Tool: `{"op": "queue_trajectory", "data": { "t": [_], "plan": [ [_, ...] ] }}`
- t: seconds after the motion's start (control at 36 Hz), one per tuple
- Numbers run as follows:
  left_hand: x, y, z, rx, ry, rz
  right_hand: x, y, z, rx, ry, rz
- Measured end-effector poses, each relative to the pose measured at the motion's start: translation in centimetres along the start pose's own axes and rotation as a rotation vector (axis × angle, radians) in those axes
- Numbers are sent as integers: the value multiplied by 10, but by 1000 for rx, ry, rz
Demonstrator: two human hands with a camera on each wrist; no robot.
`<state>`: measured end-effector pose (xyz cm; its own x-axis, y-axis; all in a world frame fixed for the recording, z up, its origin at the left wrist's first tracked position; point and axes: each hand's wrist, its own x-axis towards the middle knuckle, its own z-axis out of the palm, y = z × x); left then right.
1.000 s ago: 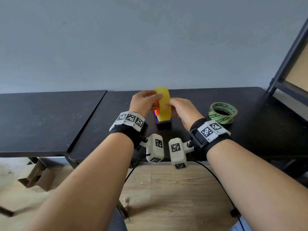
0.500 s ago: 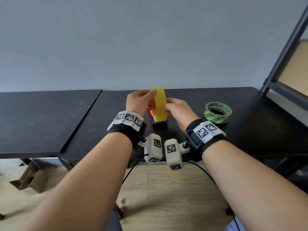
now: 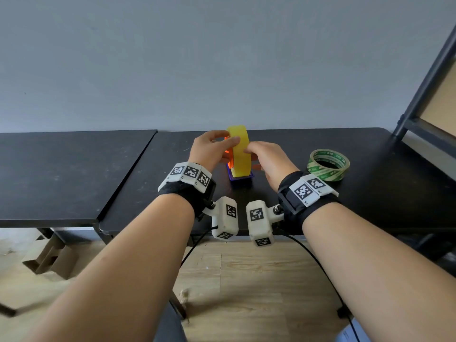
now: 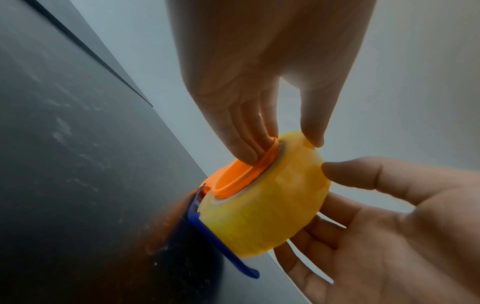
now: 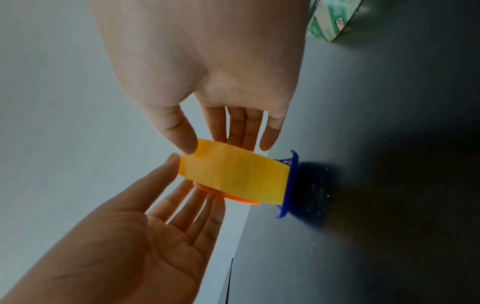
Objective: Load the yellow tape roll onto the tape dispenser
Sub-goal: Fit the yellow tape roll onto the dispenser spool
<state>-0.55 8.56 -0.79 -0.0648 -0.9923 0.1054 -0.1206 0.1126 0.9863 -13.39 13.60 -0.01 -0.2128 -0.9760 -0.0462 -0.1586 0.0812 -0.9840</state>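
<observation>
The yellow tape roll (image 3: 240,154) stands on edge in the tape dispenser, whose blue base (image 3: 240,180) rests mid-table. In the left wrist view the dispenser's orange hub (image 4: 231,179) sits inside the roll's (image 4: 265,205) core. My left hand (image 3: 229,149) pinches from the left, with its fingers (image 4: 246,152) on the hub and its thumb on the tread. My right hand (image 3: 261,156) holds the roll (image 5: 233,176) from the right, thumb on the tread and fingers (image 5: 246,135) behind the far face.
A green-printed tape roll (image 3: 328,166) lies flat to the right on the black table (image 3: 370,193). A second black table (image 3: 61,174) adjoins on the left. A dark shelf frame (image 3: 424,95) rises at the right edge. Cardboard (image 3: 47,257) lies on the floor below.
Both hands have stayed on the roll at the dispenser. The left thumb has slid further over the tread, and the view has shifted slightly.
</observation>
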Motion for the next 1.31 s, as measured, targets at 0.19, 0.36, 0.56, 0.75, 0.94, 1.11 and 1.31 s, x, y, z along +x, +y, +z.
{"op": "queue_trajectory", "data": {
  "t": [0.19, 0.36, 0.56, 0.75, 0.94, 1.11, 1.31],
  "plan": [
    [0, 2, 3, -9, 86, 9, 1, 1, 3, -25, 7, -3],
    [3, 4, 4, 49, 88, 14, -4, 3, 1, -28, -29, -19],
    [6, 3, 5, 90, 100, 21, -3, 7, 0, -12, -58, -28],
    [3, 2, 5, 33, -4, -3, -1, 9, 1, 49, -25, -18],
    [3, -1, 3, -24, 34, 19, 1, 7, 2, 38, -28, -46],
    [5, -2, 3, -35, 71, 15, 2, 11, 3, 60, -77, -56],
    [5, -3, 5, -13, 77, 27, 3, 12, 3, 46, -59, -47]
  ]
}}
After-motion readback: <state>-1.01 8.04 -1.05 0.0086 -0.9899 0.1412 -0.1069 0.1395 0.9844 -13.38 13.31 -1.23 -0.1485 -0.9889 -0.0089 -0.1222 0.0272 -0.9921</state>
